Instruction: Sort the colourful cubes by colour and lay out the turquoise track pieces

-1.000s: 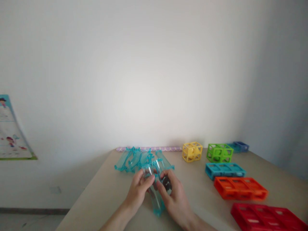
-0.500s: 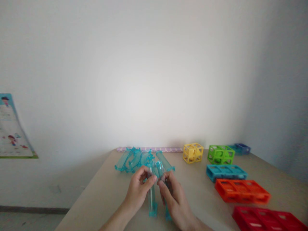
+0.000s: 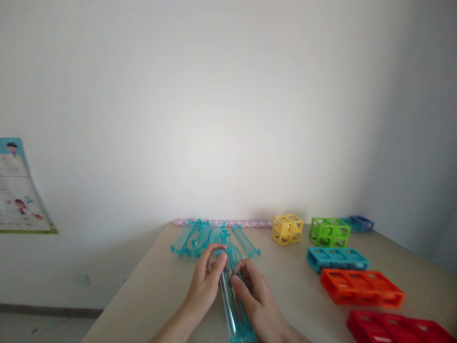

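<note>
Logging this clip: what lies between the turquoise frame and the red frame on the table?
The orange frame lies between the turquoise frame and the red frame, as the head view shows.

I log, on the table (image 3: pixel 160 286): clear teal tubing (image 3: pixel 230 305), between my left fingers (image 3: pixel 217 270) and right fingers (image 3: pixel 242 289); loose teal pieces (image 3: pixel 203 238), far-left corner; purple strip (image 3: pixel 246 223), far edge; green frame (image 3: pixel 329 232), orange frame (image 3: pixel 362 287), red frame (image 3: pixel 396 326), right-edge side.
</note>
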Available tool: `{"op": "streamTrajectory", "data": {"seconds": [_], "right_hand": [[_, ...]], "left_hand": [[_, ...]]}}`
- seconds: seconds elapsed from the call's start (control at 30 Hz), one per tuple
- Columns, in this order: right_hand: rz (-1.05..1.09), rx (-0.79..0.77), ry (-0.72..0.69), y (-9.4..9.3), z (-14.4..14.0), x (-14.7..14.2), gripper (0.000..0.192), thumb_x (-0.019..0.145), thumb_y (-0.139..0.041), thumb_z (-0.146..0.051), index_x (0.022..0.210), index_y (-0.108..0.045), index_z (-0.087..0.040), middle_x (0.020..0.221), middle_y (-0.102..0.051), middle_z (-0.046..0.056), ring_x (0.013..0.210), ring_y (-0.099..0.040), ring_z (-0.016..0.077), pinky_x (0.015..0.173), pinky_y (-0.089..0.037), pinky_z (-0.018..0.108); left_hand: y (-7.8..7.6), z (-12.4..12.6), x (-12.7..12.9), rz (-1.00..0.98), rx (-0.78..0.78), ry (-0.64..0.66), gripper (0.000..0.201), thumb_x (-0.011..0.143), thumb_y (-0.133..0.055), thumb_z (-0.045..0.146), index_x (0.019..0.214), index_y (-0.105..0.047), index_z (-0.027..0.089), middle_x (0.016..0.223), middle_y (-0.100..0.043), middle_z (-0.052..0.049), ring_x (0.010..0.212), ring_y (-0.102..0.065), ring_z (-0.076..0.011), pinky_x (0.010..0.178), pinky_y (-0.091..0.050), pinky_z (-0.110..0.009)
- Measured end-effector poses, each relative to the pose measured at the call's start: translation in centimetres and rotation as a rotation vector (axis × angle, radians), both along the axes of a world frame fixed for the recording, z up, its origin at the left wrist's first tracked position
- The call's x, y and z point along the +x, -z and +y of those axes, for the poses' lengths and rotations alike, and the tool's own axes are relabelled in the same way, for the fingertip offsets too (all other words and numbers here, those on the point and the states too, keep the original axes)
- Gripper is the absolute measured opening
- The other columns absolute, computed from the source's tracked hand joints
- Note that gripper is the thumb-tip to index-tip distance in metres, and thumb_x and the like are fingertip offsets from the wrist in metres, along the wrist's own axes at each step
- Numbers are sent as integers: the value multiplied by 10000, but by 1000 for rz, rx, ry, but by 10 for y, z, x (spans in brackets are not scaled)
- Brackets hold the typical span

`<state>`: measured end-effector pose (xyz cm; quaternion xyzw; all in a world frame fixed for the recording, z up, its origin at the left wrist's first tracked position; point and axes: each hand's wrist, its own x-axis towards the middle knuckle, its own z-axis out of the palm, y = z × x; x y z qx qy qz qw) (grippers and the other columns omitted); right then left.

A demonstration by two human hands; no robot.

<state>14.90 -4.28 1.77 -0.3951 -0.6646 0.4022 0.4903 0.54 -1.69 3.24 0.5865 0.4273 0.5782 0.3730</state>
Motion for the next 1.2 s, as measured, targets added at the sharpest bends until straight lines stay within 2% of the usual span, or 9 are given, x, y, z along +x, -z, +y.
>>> {"op": "streamTrajectory", "data": {"seconds": [0.17,0.3,0.37,0.53,0.7,0.87,1.0,1.1,1.2], "right_hand": [[176,-120,-28,2,2,-4,323,923,-447,-513,837,-468,-202,717,-474,-36,545,-458,90,476,-365,208],[312,-143,133,4,7,-3,354,903,-440,-566,835,-431,-219,722,-444,-46,516,-451,89,448,-376,205],[250,-111,135,5,6,-3,349,903,-446,-563,841,-432,-220,700,-438,-51,522,-443,94,461,-372,208],[-32,-45,-11,7,-1,-6,338,915,-453,-513,817,-504,-194,743,-511,-11,694,-495,138,624,-420,248],[-56,-50,6,5,-1,-5,348,924,-433,-506,769,-465,-197,705,-439,-31,665,-444,126,603,-381,239],[68,-89,-55,-4,-3,-2,352,915,-444,-526,795,-476,-196,727,-452,-24,680,-437,128,622,-374,249],[218,-119,-79,-2,-1,-2,346,857,-548,-493,1043,-491,-208,751,-472,-23,705,-481,147,633,-392,263],[203,-97,3,6,6,-2,390,786,-640,-403,1085,-493,-201,727,-478,-27,689,-495,157,616,-398,265],[185,-28,127,9,12,0,339,799,-613,-367,1071,-530,-182,750,-515,-6,703,-512,168,617,-415,271]], "left_hand": [[1,2,0,-36,-12,-22,346,826,-582,497,958,-624,179,664,-587,11,622,-544,-133,587,-430,-223],[4,4,-1,-106,-104,-79,402,814,-576,538,998,-607,182,642,-564,20,534,-501,-121,463,-378,-205],[4,5,-1,-102,-103,-77,400,807,-590,530,1008,-609,184,661,-577,13,556,-525,-132,469,-394,-209],[3,4,0,-16,27,-40,321,824,-593,469,899,-676,168,799,-663,-39,743,-607,-174,685,-468,-256],[5,5,1,-41,-8,-7,285,833,-589,449,866,-668,177,740,-642,-9,712,-585,-157,671,-453,-244],[5,11,-3,-251,-100,37,256,787,-654,426,806,-631,172,641,-596,25,594,-548,-121,594,-438,-229],[1,16,-8,-425,-69,-89,271,772,-659,438,770,-605,172,597,-585,27,555,-552,-119,559,-445,-228],[-1,17,-10,-518,-65,-146,272,757,-669,426,712,-564,179,603,-601,25,557,-574,-116,559,-453,-221],[-2,18,-10,-622,-78,-101,239,744,-688,377,734,-547,185,645,-614,29,618,-618,-128,613,-488,-239]]}}
